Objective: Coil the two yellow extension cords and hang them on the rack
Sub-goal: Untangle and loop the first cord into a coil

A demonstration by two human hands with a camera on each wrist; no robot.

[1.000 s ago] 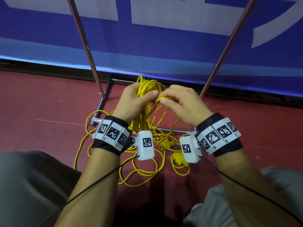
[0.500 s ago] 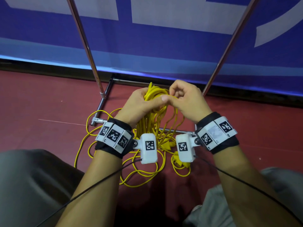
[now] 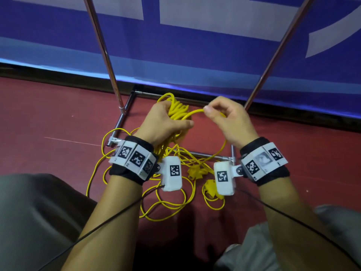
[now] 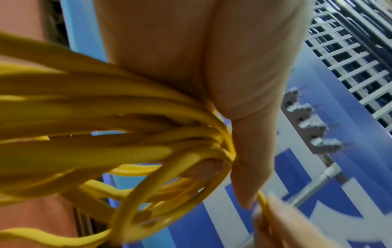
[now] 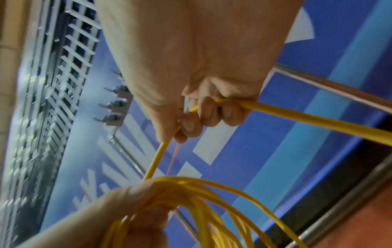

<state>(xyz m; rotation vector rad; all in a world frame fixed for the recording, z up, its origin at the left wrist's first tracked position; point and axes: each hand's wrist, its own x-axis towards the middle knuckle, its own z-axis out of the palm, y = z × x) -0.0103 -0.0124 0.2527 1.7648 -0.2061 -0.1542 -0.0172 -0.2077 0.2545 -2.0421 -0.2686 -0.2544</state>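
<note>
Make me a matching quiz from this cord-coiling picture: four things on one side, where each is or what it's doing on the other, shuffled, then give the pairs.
1. left hand
2. right hand
3. plugs
4. rack poles

A. lying on the red floor
B. pinches a single strand of cord
C. rising in front of the blue banner
D. grips the bundle of coiled loops

Pairs: 1-D, 2-B, 3-A, 4-C

The rack's (image 3: 109,61) upper part is cut off by the top edge. Wrist cameras (image 3: 172,176) hide part of the yellow cord (image 3: 166,208) on the floor. The plugs (image 3: 195,173) are too small to make out.
</note>
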